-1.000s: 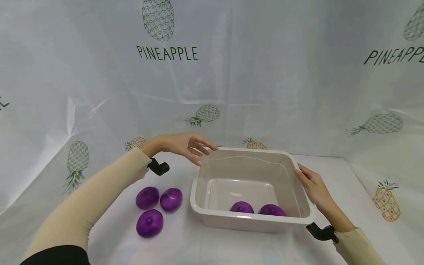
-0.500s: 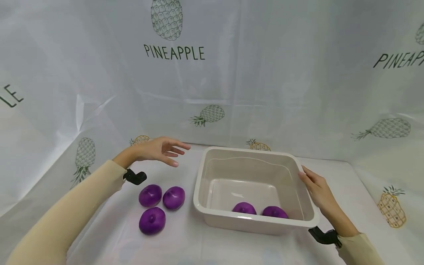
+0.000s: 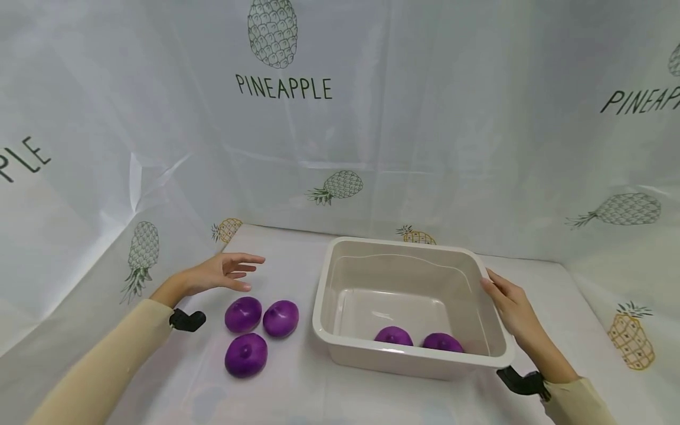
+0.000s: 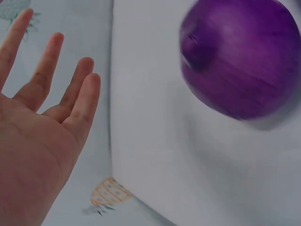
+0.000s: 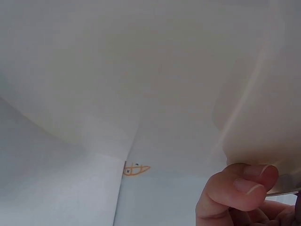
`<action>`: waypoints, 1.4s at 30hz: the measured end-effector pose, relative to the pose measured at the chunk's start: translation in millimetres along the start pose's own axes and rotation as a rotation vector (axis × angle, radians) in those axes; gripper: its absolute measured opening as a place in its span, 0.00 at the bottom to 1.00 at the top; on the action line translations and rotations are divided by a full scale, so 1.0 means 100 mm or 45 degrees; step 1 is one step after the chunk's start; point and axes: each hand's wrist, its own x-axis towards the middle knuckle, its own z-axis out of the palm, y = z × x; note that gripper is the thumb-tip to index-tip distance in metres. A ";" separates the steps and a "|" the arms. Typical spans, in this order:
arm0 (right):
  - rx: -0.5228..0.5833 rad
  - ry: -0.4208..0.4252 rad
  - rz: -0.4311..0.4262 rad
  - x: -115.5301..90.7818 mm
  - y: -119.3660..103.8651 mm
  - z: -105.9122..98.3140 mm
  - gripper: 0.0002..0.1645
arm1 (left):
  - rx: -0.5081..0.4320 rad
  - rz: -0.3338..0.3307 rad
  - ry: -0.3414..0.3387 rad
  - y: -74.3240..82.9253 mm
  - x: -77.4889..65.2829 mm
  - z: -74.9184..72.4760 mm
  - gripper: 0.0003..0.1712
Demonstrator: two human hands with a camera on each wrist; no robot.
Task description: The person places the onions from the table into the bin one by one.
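My left hand [image 3: 220, 273] hovers just behind a cluster of 3 purple onions, its fingers spread and nothing in it. Of these, one onion [image 3: 243, 314] lies nearest to the hand, another onion [image 3: 281, 319] sits to its right, and the front onion [image 3: 246, 355] is closest to me. In the left wrist view the palm faces up beside a large onion [image 4: 244, 56]. My right hand [image 3: 510, 304] grips the right rim of a beige plastic basin [image 3: 382, 348], fingers [image 5: 230, 190] curled under the edge. Inside the basin lie two onions [image 3: 394, 336], partly hidden by its front wall.
A white cloth [image 3: 297, 389] covers the table. Behind and at both sides hangs a pale sheet [image 3: 425, 130] printed with pineapples. Black wrist mounts [image 3: 187, 320] sit on both forearms.
My left hand has moved from over the basin's left rim leftward and lower, to beside the loose onions. The right hand stays on the rim. The view has shifted slightly.
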 end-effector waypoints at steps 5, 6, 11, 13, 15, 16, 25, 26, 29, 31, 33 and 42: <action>0.007 0.007 0.011 0.00 0.01 0.01 0.30 | -0.026 -0.028 0.049 -0.21 -0.15 0.01 0.42; 0.008 0.008 0.012 0.00 0.02 0.01 0.30 | -0.033 -0.035 0.059 -0.26 -0.18 0.02 0.42; 0.013 0.008 0.012 -0.01 0.02 0.01 0.30 | -0.090 -0.076 0.095 -0.52 -0.29 0.11 0.43; 0.012 0.008 0.011 -0.01 0.02 0.01 0.30 | -0.114 -0.090 0.107 -0.61 -0.32 0.14 0.43; 0.009 0.011 0.008 -0.01 0.02 0.01 0.30 | -0.141 -0.092 0.115 -0.67 -0.34 0.17 0.43; 0.009 0.013 0.007 -0.01 0.02 0.02 0.30 | -0.149 -0.088 0.119 -0.69 -0.34 0.19 0.43; 0.017 0.028 0.005 -0.01 0.02 0.03 0.30 | -0.189 -0.043 0.115 -0.90 -0.38 0.33 0.42; 0.018 0.029 0.004 0.00 0.02 0.03 0.30 | -0.189 -0.036 0.123 -0.92 -0.38 0.35 0.42; 0.017 0.032 0.004 0.00 0.01 0.03 0.30 | -0.184 -0.024 0.153 -0.95 -0.38 0.38 0.41; 0.018 0.035 0.006 -0.01 0.01 0.02 0.30 | -0.180 -0.022 0.172 -0.96 -0.38 0.40 0.41; 0.018 0.038 0.006 -0.01 0.01 0.02 0.30 | -0.163 -0.025 0.181 -0.96 -0.37 0.41 0.41; 0.033 0.030 -0.008 0.00 0.01 0.02 0.29 | -0.127 -0.028 0.177 -0.98 -0.38 0.47 0.41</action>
